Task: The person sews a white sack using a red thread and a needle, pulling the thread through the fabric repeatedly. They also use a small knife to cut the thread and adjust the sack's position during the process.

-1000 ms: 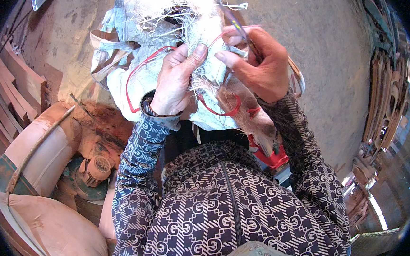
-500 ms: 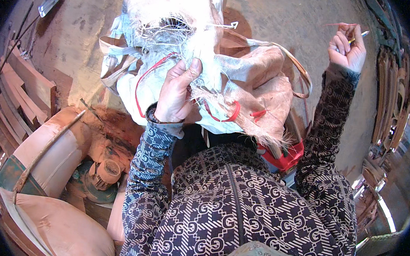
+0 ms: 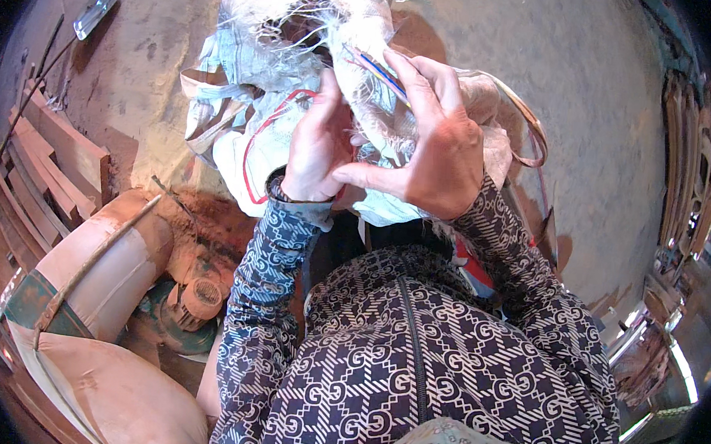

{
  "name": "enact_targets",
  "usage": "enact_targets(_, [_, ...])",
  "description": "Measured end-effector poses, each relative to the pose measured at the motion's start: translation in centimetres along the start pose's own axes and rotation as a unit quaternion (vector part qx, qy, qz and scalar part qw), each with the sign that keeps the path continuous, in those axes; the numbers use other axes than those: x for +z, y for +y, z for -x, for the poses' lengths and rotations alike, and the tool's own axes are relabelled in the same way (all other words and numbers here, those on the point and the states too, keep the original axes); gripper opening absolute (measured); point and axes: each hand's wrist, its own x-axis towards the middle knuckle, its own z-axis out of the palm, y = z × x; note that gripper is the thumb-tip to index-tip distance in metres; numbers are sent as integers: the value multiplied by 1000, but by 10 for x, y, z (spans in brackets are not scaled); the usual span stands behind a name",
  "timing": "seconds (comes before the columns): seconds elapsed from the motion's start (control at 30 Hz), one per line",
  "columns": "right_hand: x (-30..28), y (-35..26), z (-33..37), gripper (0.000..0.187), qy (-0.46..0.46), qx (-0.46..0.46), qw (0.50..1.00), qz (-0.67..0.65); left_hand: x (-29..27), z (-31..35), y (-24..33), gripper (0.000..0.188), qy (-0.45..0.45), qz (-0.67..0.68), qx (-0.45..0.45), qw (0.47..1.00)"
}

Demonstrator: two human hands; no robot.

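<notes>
A worn white woven plastic sack (image 3: 236,160), frayed at its torn edges and with red cord on it, lies bunched up in front of me. My left hand (image 3: 315,149) grips the gathered fabric, with the thumb pointing up along it. My right hand (image 3: 439,145) is bent over the sack beside it, its thumb reaching toward the left hand. In its fingers is a slim stick-like tool (image 3: 384,75), with blue and pale reddish parts, lying against the frayed fabric. Its tip is too small to make out. The left fingers are partly hidden behind the sack.
Planks (image 3: 68,148) are stacked at the left, near a clear bottle-like object (image 3: 100,8). Dusty swollen bags (image 3: 113,263) and a green machine with a round cap (image 3: 200,298) stand at the lower left. Curved wooden pieces (image 3: 689,163) line the right side.
My right hand has come in from the far right, where it was raised with a red thread and the slim tool, down to the sack. The left hand keeps hold of the fabric.
</notes>
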Motion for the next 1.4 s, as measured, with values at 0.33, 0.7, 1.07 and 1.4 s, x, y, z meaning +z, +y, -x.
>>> enact_targets(0.33, [-28, 66, -19, 13, -45, 158, 934, -317, -28, -6, -12, 26, -17, -205, 44, 978])
enact_targets(0.7, [0, 134, 5, 33, -137, 388, 610, -677, -100, 8, -62, 18, -30, -367, 29, 929])
enact_targets(1.07, [-2, 169, 1, 42, -236, 259, 419, -838, -63, 67, 6, 41, 162, -64, 188, 967])
enact_targets(1.4, [-53, 50, -13, 19, 153, 51, 954, -251, -46, 101, 10, 22, 57, -489, 91, 866])
